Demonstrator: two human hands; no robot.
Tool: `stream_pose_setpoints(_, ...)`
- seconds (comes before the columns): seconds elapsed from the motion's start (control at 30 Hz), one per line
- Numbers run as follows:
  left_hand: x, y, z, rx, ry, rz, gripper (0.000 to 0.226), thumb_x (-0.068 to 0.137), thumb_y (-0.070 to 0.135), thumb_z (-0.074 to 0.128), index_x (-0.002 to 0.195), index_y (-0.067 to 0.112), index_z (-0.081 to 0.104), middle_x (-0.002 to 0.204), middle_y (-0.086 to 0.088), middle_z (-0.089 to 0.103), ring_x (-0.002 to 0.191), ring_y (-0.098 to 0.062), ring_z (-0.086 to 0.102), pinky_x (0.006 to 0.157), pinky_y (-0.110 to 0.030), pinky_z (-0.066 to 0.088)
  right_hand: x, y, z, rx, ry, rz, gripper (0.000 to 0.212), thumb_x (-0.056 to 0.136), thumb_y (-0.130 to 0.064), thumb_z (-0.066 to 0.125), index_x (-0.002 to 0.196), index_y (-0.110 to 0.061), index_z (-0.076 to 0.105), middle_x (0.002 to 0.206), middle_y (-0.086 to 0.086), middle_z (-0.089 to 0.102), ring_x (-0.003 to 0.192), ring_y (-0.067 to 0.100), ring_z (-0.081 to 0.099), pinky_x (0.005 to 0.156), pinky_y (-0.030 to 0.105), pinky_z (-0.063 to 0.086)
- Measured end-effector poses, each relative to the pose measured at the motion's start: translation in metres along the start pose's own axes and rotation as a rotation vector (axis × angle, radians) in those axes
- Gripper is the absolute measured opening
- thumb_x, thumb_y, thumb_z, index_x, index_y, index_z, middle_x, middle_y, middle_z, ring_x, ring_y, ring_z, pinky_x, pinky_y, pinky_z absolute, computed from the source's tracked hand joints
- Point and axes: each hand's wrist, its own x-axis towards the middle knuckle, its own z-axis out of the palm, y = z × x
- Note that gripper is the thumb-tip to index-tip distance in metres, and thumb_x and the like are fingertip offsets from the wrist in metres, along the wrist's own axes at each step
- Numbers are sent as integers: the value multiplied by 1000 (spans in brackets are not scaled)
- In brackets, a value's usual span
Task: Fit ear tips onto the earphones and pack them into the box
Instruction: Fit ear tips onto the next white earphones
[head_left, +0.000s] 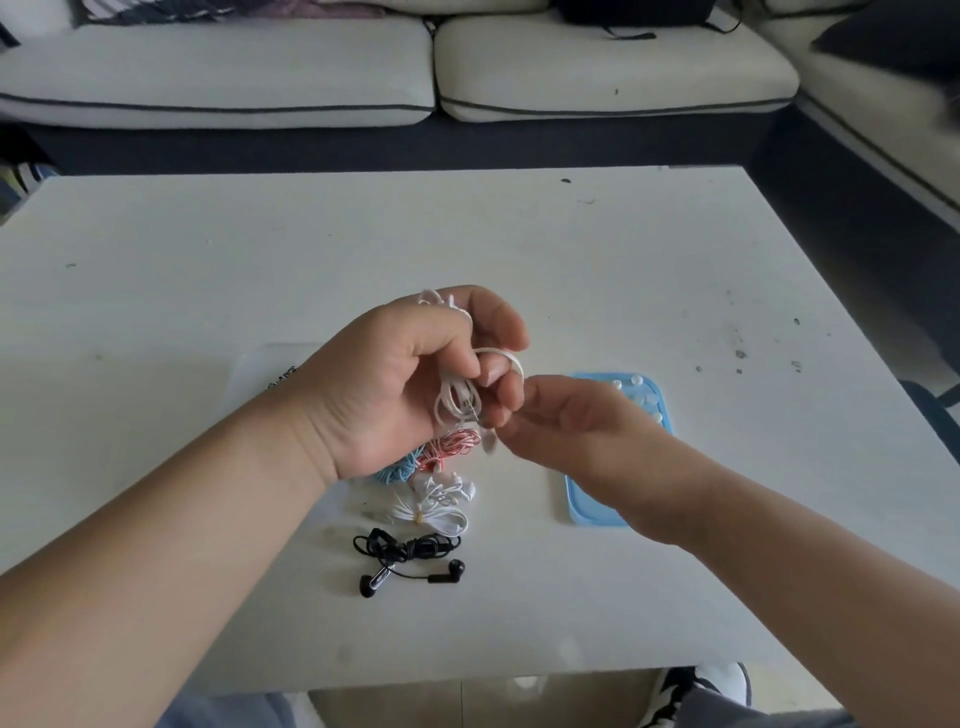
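1. Head view: we see white earphones (457, 400), a looped cable bundle, held above the white table (519, 249).
2. Our left hand (410, 384) is curled closed around the bundle.
3. Our right hand (571, 431) pinches a pale ear tip (490, 442) at the dangling earbud, beside the blue tray (592, 512).

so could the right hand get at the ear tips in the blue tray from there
Probably yes. The right hand hovers just beside the blue tray, whose ear tips lie uncovered. But its fingertips are pinching at the white earphones held in the left hand.
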Motion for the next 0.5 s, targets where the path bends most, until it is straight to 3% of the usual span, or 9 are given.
stream_pose_setpoints(0.1, -1, 4, -3, -77, 13, 53, 21, 62, -2, 42, 68, 6, 61, 67, -10, 43, 65, -30, 59, 67, -38, 49, 1, -1, 0, 166, 7, 48, 30, 94, -24, 70, 114, -2, 63, 122, 16, 71, 120, 28, 66, 109, 51, 49)
stream_pose_setpoints(0.23, -1, 5, -4, -261, -57, 73, 9, 69, 12, 51, 69, 5, 56, 65, -9, 42, 70, -32, 61, 74, -40, 52, 0, -8, -3, 440, -141, 70, 33, 98, -16, 57, 127, -3, 58, 127, 18, 70, 117, 37, 68, 103, 51, 53)
stream_pose_setpoints(0.3, 0, 3, -2, -272, -28, 79, 17, 76, 18, 56, 66, 4, 56, 64, -9, 40, 70, -32, 61, 74, -40, 53, -1, -11, -3, 511, -166, 80, 24, 99, -14, 53, 118, -3, 64, 112, 20, 72, 100, 36, 72, 94, 51, 58)
stream_pose_setpoints(0.4, 1, 4, 0, -192, 134, 91, 29, 85, 25, 67, 62, 9, 56, 61, -6, 42, 66, -27, 62, 71, -37, 56, -1, -15, -3, 620, -74, 105, 20, 91, -13, 60, 107, -2, 68, 88, 16, 65, 72, 30, 64, 69, 43, 60)
stream_pose_setpoints(0.5, 6, 5, -3, -195, 311, 85, 36, 92, 32, 64, 62, 14, 55, 60, -3, 42, 62, -21, 61, 71, -34, 57, 1, -15, -10, 696, 81, 144, 21, 91, -9, 58, 108, -5, 68, 83, 12, 62, 64, 24, 55, 58, 35, 54)
